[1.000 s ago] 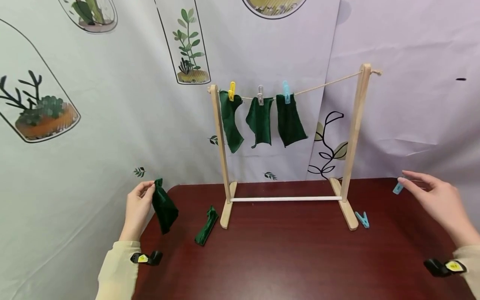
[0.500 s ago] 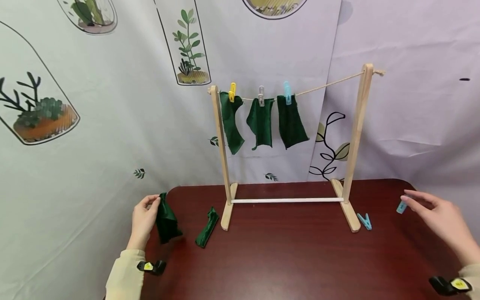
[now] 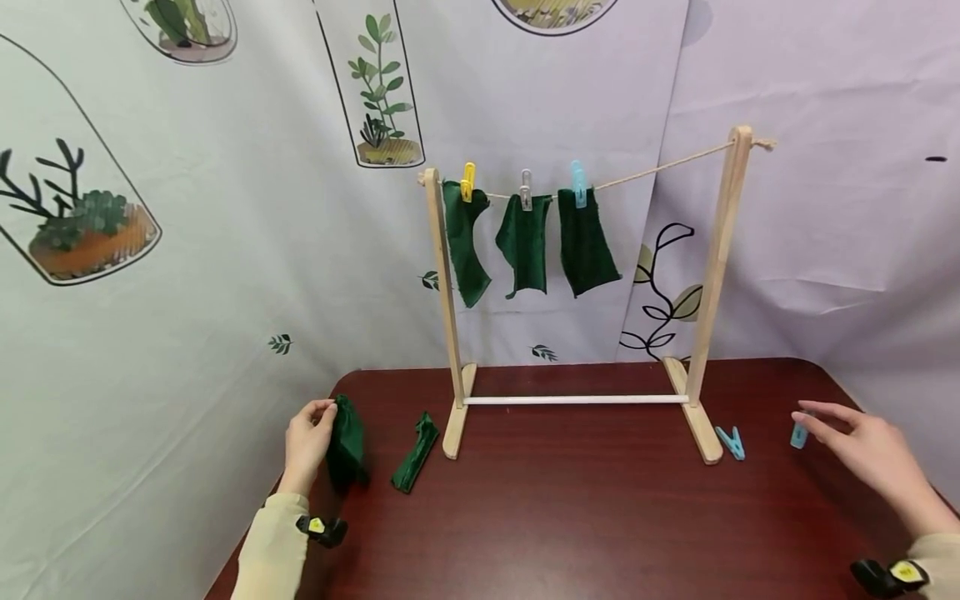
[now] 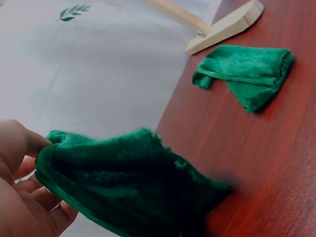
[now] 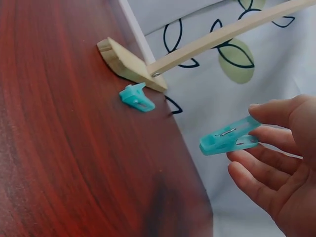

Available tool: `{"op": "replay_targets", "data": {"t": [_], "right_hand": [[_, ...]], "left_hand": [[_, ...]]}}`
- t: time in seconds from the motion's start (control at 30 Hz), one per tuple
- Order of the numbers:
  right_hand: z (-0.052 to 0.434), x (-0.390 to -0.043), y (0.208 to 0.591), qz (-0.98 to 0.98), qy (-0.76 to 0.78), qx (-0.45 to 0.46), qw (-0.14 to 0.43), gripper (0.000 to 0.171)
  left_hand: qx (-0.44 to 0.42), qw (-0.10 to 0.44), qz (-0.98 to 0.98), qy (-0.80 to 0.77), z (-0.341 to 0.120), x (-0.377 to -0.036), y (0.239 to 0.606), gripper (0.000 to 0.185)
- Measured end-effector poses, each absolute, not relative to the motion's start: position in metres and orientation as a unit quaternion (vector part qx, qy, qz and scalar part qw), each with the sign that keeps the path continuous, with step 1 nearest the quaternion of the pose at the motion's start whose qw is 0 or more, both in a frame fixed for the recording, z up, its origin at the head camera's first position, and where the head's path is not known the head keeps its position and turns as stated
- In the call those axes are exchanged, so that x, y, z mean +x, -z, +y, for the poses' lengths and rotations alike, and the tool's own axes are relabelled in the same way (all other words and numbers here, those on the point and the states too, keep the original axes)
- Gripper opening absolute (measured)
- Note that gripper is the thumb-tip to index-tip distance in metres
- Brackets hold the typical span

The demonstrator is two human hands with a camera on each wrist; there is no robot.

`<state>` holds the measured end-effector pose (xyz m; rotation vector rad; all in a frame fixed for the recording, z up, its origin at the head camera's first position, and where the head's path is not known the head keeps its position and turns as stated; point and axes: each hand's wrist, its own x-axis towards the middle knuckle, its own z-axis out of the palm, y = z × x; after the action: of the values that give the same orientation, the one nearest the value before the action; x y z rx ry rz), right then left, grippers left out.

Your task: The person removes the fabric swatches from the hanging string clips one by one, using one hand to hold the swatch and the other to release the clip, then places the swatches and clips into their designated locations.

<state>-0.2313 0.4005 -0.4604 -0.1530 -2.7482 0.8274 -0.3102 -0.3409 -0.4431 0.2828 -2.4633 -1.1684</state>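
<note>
A drying rack [image 3: 711, 275] at the back of the table [image 3: 570, 517].
Before us, three cloths [image 3: 525, 243] hang on it; one cloth [image 3: 414, 452] lies left, a clothespin [image 3: 729, 442] right.

Green cloth [image 3: 347, 448] bunched, pinched at its top edge, lower end down on the table's left part. Blue peg [image 3: 798, 433] (plastic) held above the table's right edge.

Dark red table [image 3: 585, 517] w/ wooden rack [image 3: 701, 429], folded green cloth [image 3: 414, 452] & blue peg [image 3: 729, 442] on it.
</note>
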Motion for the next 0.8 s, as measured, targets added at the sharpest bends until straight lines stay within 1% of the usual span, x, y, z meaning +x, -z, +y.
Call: {"op": "replay_targets", "data": {"t": [0.3, 0.47, 0.6, 0.8], "right_hand": [[0.404, -0.238, 0.472, -0.954, -0.284, -0.045, 0.084, 0.064], [0.403, -0.237, 0.478, -0.954, -0.291, -0.025, 0.064, 0.062], [0.402, -0.238, 0.479, -0.953, -0.297, -0.012, 0.051, 0.061], [0.4, -0.242, 0.478, -0.954, -0.295, -0.018, 0.042, 0.062]], "left_hand": [[0.096, 0.199, -0.884, 0.412, -0.342, -0.32, 0.452, 0.036], [0.098, 0.196, -0.885, 0.411, -0.343, -0.325, 0.461, 0.035], [0.094, 0.19, -0.885, 0.414, -0.342, -0.331, 0.466, 0.037], [0.091, 0.174, -0.886, 0.42, -0.339, -0.339, 0.469, 0.037]]}}
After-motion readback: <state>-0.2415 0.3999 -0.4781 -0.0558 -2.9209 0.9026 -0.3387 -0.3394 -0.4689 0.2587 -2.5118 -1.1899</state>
